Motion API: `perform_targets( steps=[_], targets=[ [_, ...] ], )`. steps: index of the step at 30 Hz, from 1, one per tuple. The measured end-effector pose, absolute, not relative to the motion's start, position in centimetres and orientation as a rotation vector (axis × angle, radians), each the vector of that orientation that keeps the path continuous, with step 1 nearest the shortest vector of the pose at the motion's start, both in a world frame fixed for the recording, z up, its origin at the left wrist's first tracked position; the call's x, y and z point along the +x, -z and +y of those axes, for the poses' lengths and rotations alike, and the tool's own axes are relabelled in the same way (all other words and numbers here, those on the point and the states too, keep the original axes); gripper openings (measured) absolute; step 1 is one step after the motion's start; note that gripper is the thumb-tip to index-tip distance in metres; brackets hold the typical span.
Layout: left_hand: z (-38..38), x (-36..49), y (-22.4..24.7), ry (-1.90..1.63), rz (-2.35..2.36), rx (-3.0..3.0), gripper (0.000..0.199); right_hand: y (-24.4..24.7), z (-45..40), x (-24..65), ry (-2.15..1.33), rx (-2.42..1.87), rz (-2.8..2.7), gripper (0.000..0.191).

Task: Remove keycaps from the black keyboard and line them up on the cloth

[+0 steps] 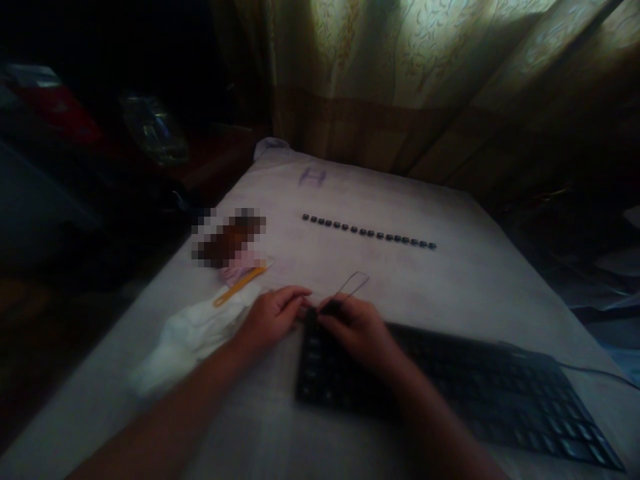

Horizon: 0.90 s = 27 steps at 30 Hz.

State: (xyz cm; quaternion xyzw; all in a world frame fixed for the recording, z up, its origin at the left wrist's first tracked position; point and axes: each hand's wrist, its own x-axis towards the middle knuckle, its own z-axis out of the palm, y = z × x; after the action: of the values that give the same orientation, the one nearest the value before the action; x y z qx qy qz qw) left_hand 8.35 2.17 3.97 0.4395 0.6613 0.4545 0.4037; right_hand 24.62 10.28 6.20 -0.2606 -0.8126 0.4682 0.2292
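A black keyboard (465, 380) lies on the cloth-covered table, angled down to the right. My right hand (355, 327) is closed over its upper left part, pinching a thin wire loop tool (356, 285) with a dark handle; the loop points up and away. My left hand (277, 313) rests beside the keyboard's upper left corner, its fingers bent together near that corner; whether they hold anything is too small to tell. Beyond the hands, several small black keycaps (371, 233) stand in a long row on the cloth.
A white crumpled cloth (185, 333) lies left of my left arm, with an orange-handled tool (240, 283) and a pink cloth (240, 265) above it. A pixelated item is behind them. The keyboard's cable (590, 369) runs off right. A curtain (400, 80) hangs behind the table (440, 280).
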Motion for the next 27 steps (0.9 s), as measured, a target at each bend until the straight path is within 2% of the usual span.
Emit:
perform_targets(
  steps=[14,17,23,27],
  targets=[
    [2.3,8.3,-4.3,-1.139,1.696,1.091,0.028,-7.2,10.1,23.9,-0.968,-0.518,-2.632,0.015],
    [2.3,8.3,-4.3,-1.138,1.688,1.094,0.028,-7.1,10.4,24.1,-0.965,-0.454,-2.656,0.016],
    [2.2,8.1,-4.0,-1.101,1.706,1.145,0.033,-6.1,10.3,24.6,-1.078,-0.587,-2.384,0.011],
    [2.2,8.0,-3.7,-1.105,1.685,1.153,0.033,-6.2,10.6,24.6,-1.069,-0.491,-2.456,0.013]
  ],
)
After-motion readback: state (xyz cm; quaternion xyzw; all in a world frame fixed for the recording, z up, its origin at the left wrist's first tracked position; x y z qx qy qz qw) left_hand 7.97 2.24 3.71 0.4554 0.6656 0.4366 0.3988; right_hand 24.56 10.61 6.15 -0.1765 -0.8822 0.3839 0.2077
